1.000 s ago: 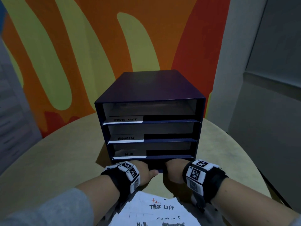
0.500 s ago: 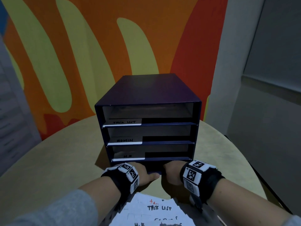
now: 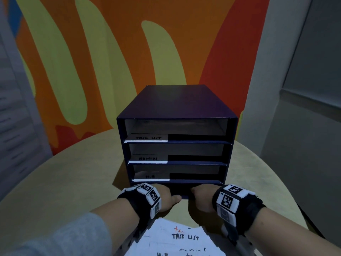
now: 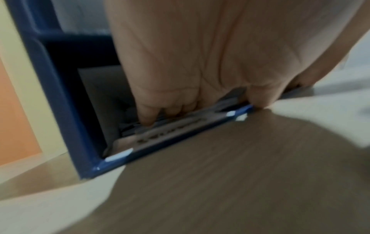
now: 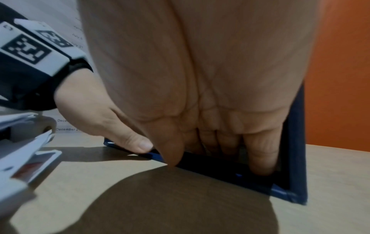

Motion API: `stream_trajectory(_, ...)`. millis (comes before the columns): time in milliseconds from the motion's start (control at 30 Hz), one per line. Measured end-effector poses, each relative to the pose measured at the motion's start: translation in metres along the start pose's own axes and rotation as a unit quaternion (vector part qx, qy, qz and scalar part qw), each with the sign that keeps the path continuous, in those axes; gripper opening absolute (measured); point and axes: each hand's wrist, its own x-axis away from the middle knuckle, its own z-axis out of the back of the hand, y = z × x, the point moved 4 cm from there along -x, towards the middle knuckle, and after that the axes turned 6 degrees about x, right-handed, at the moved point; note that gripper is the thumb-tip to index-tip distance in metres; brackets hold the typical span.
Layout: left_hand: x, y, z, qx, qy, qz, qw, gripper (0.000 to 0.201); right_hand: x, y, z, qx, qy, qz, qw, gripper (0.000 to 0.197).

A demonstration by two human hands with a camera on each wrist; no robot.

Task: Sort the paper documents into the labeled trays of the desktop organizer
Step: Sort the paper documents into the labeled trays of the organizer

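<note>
**Navy organizer gripped at its bottom tray, papers unsorted**

Pale wood table (image 3: 55, 182), round-edged, carries everything. The desktop organizer (image 3: 177, 106) stands toward its far edge, front open to the person, with three stacked trays visible, labelled TASK LIST (image 3: 148, 138), ADMIN (image 3: 147, 158) and a third that reads roughly "H.R" (image 3: 150, 176). The paper documents (image 3: 177, 239) lie in a loose pile at the near edge, between the forearms, the top sheet headed TASK LIST.

Left hand (image 3: 166, 195) and right hand (image 3: 201, 196) both sit at the organizer's lowest front lip: each hooks its fingers (image 4: 146, 117) over the lip into the opening, thumb at the outside edge. Neither hand touches the papers.

Risks, as judged: an uneven pull could skew or tip the light box; dragging it nearer could ride over and crumple the pile behind the wrists.
</note>
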Motion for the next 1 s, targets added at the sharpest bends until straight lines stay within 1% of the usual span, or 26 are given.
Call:
stream_trajectory(67, 0.007, -0.001, 0.005, 0.011, 0.0, -0.014, 1.0, 0.063, 0.004, 0.001, 0.001, -0.014, 0.003, 0.006, 1.0, 0.039)
stream_trajectory(133, 0.019, -0.003, 0.013, 0.023, -0.022, -0.029, 0.999, 0.059, 0.008, 0.004, 0.002, -0.026, 0.008, 0.014, 1.0, 0.039)
stream_trajectory(200, 0.034, -0.005, 0.023, 0.044, -0.057, -0.045, 0.996, 0.06, 0.013, 0.007, 0.004, -0.031, 0.006, 0.019, 0.999, 0.041)
stream_trajectory(267, 0.049, -0.01, 0.032, 0.072, -0.067, -0.064, 0.993, 0.061, 0.018, 0.01, 0.005, -0.035, -0.007, 0.022, 0.999, 0.041)
stream_trajectory(333, 0.066, -0.014, 0.043, 0.08, -0.043, -0.081, 0.993, 0.054, 0.026, 0.013, 0.008, -0.046, 0.004, 0.026, 0.999, 0.037)
stream_trajectory(433, 0.093, -0.016, 0.051, 0.108, 0.009, -0.112, 0.988, 0.029, 0.046, 0.014, 0.016, -0.088, 0.055, 0.038, 0.994, 0.032)
stream_trajectory(467, 0.101, -0.015, 0.05, 0.129, 0.011, -0.125, 0.984, 0.023, 0.055, 0.013, 0.019, -0.116, 0.072, 0.045, 0.99, 0.028)
stream_trajectory(500, 0.109, -0.014, 0.047, 0.153, 0.0, -0.138, 0.979, 0.02, 0.062, 0.013, 0.02, -0.151, 0.091, 0.052, 0.983, 0.022)
stream_trajectory(567, 0.122, -0.01, 0.04, 0.181, -0.034, -0.156, 0.97, 0.021, 0.077, 0.01, 0.021, -0.205, 0.112, 0.074, 0.969, 0.007)
stream_trajectory(667, 0.137, -0.003, 0.03, 0.163, -0.059, -0.15, 0.973, 0.035, 0.097, 0.002, 0.011, -0.225, 0.083, 0.107, 0.965, 0.017)
stream_trajectory(733, 0.145, 0.001, 0.024, 0.128, -0.065, -0.133, 0.981, 0.046, 0.106, -0.005, -0.001, -0.206, 0.068, 0.114, 0.969, 0.012)
stream_trajectory(767, 0.148, 0.002, 0.02, 0.111, -0.071, -0.124, 0.983, 0.05, 0.109, -0.008, -0.007, -0.194, 0.062, 0.116, 0.972, 0.013)
stream_trajectory(833, 0.151, 0.003, 0.013, 0.088, -0.08, -0.112, 0.987, 0.055, 0.114, -0.013, -0.019, -0.172, 0.049, 0.113, 0.977, 0.024)
stream_trajectory(900, 0.152, 0.003, 0.004, 0.081, -0.086, -0.107, 0.987, 0.055, 0.116, -0.017, -0.026, -0.152, 0.05, 0.11, 0.981, 0.038)
stream_trajectory(967, 0.149, 0.003, -0.005, 0.084, -0.087, -0.105, 0.987, 0.05, 0.118, -0.02, -0.029, -0.135, 0.066, 0.11, 0.983, 0.042)
stream_trajectory(1000, 0.148, 0.002, -0.008, 0.087, -0.077, -0.105, 0.988, 0.046, 0.118, -0.02, -0.029, -0.129, 0.074, 0.106, 0.983, 0.042)
